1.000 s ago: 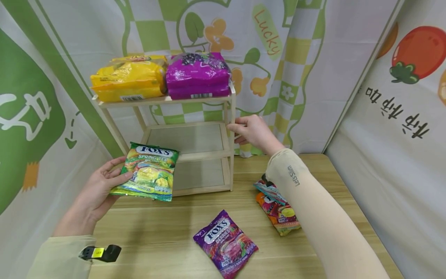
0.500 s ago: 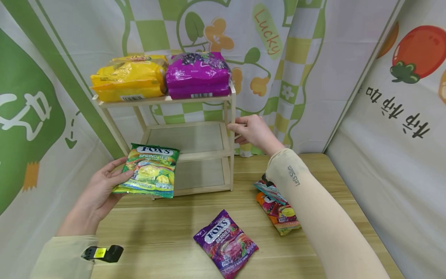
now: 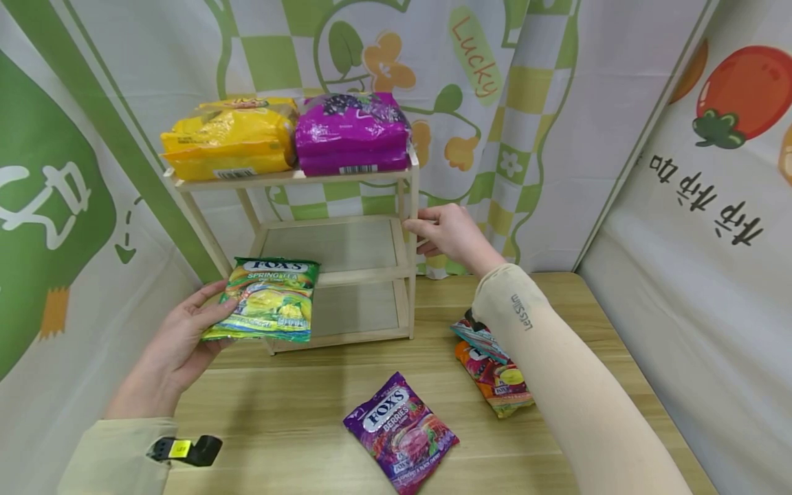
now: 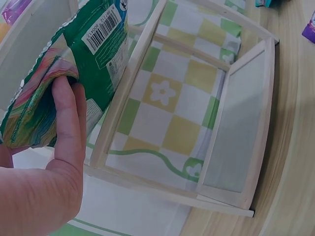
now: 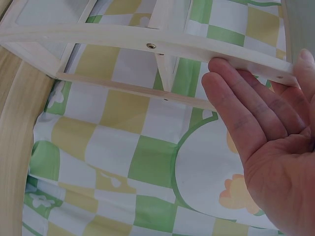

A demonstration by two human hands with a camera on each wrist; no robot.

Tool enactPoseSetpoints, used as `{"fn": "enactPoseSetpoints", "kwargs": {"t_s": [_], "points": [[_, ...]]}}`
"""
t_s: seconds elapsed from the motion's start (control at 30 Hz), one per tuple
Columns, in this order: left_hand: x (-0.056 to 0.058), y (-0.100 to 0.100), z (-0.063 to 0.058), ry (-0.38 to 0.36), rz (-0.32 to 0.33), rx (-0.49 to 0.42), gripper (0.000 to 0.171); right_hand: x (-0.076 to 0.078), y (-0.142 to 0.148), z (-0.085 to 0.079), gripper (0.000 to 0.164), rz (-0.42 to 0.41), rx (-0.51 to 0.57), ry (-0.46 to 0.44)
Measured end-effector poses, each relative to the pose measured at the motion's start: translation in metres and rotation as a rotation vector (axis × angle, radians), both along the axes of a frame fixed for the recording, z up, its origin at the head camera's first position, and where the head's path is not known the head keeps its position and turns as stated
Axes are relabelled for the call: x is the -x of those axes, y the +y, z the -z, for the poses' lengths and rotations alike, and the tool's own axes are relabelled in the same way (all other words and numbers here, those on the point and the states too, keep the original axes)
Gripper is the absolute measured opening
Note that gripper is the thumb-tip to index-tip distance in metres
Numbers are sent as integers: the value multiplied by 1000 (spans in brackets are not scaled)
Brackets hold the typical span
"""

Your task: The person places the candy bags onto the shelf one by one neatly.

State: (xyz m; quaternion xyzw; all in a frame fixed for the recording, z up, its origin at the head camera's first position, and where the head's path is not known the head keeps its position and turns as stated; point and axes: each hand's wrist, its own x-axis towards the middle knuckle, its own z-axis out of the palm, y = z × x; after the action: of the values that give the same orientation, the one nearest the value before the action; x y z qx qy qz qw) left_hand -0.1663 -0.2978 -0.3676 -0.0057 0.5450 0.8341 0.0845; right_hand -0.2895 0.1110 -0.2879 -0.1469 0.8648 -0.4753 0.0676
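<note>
A green Fox's Spring Tea candy bag (image 3: 269, 299) is in my left hand (image 3: 176, 340), the thumb on its front and the fingers behind. It overlaps the left front of a small wooden shelf rack (image 3: 365, 276). From the left wrist, the bag's barcoded back (image 4: 106, 34) shows, with fingers pressed into it. My right hand (image 3: 453, 237) holds the rack's right front post between thumb and fingers. Up close in the right wrist view, the fingertips (image 5: 219, 66) lie along the pale post (image 5: 189, 45).
On the top shelf sit a yellow bag (image 3: 232, 141) and a magenta bag (image 3: 353, 134). A purple Fox's Berries bag (image 3: 402, 433) lies on the table's front middle. An orange bag (image 3: 495, 381) and a teal one (image 3: 479, 340) lie partly under the right forearm. Curtains enclose the table.
My left hand has shifted slightly up and right with the green candy bag, whose top edge has tipped back toward the rack. The right hand has stayed on the post.
</note>
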Motion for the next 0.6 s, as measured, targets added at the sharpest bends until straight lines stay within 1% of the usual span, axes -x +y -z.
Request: {"fn": "enactPoseSetpoints", "kwargs": {"t_s": [0.2,0.4,0.6], "points": [[-1,-1,0,-22,1,-15,73,0,0,0,53,-1,5,0],[0,0,-1,-58,-1,-44,77,1,0,0,48,-5,18,3],[-2,0,-3,-80,26,-76,84,0,0,0,49,-4,17,-2]]}}
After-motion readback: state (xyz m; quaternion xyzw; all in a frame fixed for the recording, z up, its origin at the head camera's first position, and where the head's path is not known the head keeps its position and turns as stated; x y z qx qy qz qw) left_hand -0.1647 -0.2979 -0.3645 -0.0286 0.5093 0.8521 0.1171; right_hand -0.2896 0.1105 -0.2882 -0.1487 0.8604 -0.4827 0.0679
